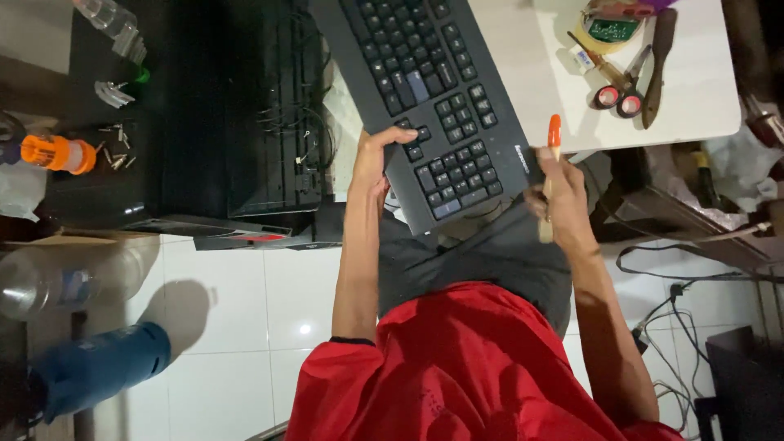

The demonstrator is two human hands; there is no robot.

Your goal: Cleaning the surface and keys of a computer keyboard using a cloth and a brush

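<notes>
Seen from the head camera, a person in a red shirt and grey shorts sat over a white tiled floor [245, 327], holding a black plastic computer keyboard [433, 98] that ran from the lap up onto the edge of a white table [702, 98]. The left hand [377, 159] gripped the keyboard's lower left edge, fingers curled over the keys beside the number pad. The right hand [559, 200] was closed around a slim tool with an orange tip [554, 131] — what kind of tool could not be told — its tip pointing up just beside the keyboard's right corner.

On the table lay red-handled scissors [616, 90], a brown wooden-handled tool [657, 61] and a roll of tape [608, 31], all well apart from the hands. To the left stood a dark open computer case [245, 122] with loose wires inside; small metal screws [114, 147] were scattered beside an orange-capped object [53, 153]. A clear plastic bottle [73, 282] and a blue cylindrical object [98, 367] lay at the lower left, and black cables [678, 286] trailed across the floor on the right.
</notes>
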